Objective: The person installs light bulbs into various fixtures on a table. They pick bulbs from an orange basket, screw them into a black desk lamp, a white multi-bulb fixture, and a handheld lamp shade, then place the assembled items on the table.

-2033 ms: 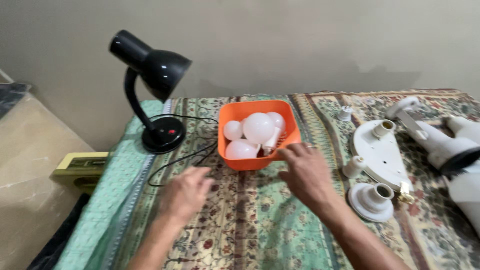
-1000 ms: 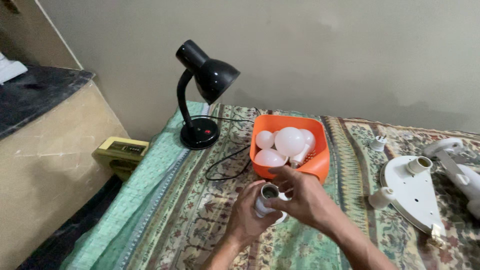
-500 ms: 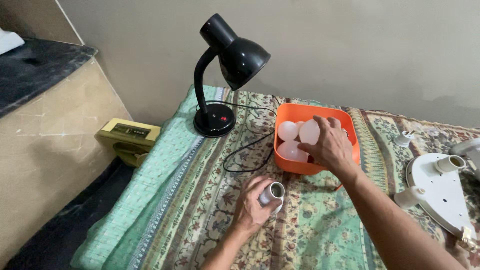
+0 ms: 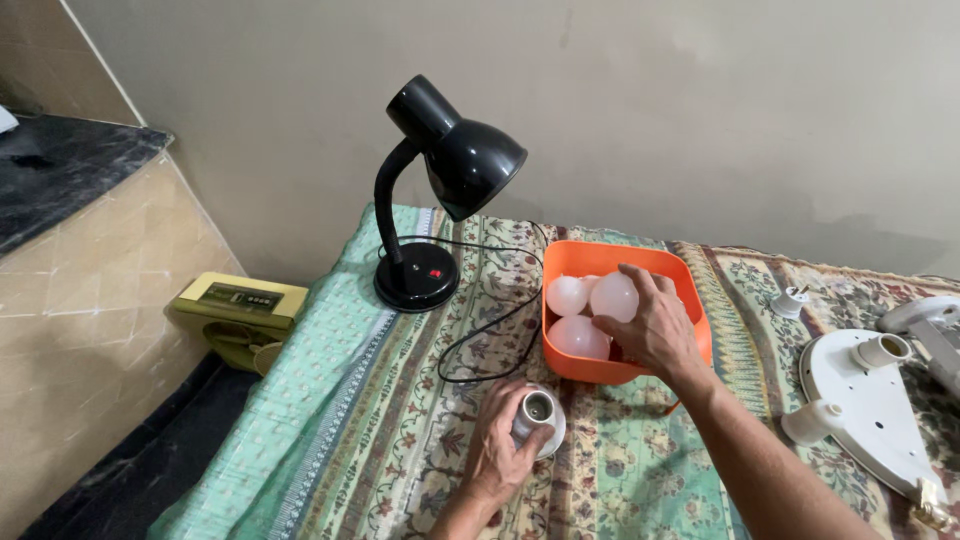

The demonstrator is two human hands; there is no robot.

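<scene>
Two hands are busy over the patterned cloth: the left hand is wrapped around a white bulb lying near the front edge, its metal screw base turned up toward the camera, while the right hand reaches into the orange tub with fingers curled over one of the round white bulbs inside. That grip looks only half made, fingertips draped on the globe rather than lifting it, so the picking step seems to be in hand. Two more bulbs sit touching it in the tub. Just beside the tub to the left stands the black desk lamp, its shade tilted down and its cord looping across the cloth between base and tub. Off to the right lies a white fixture plate with empty sockets. A clean lift calls for a gentle, even squeeze on the smooth glass and a straight rise clear of the tub wall.
</scene>
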